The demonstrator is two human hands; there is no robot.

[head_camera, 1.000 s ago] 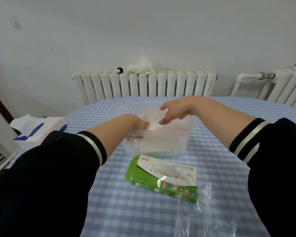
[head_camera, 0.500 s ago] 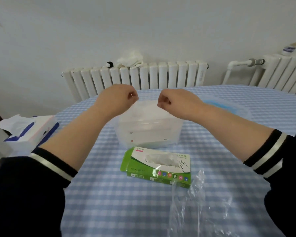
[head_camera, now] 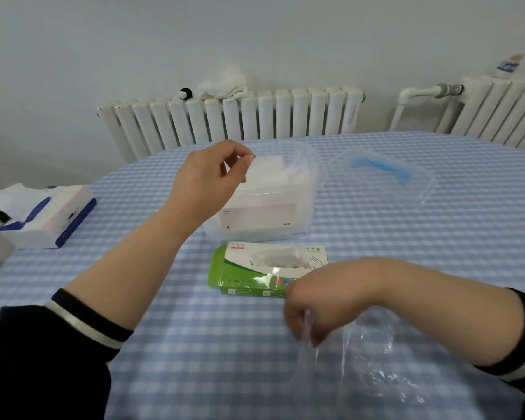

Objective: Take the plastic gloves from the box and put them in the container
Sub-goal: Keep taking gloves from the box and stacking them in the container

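A green and white glove box (head_camera: 249,277) lies on the checked table, its opening facing up. Just behind it stands the clear plastic container (head_camera: 317,177), holding a white stack of folded gloves (head_camera: 273,180). My left hand (head_camera: 209,177) hovers over the container's left side, fingers curled and thumb meeting forefinger, with nothing visible between them. My right hand (head_camera: 309,310) is down in front of the box, fingers pointing downward, pinching a loose clear plastic glove (head_camera: 370,359) that lies crumpled on the table at the front right.
The container's clear lid (head_camera: 406,177) with a blue handle lies to the right of the container. A blue and white tissue pack (head_camera: 43,216) sits at the table's left edge. White radiators (head_camera: 240,116) line the wall behind, with a cloth (head_camera: 222,84) on one.
My right hand has dropped from above the container to the front of the table and taken hold of the loose clear glove. The left hand stays over the container.
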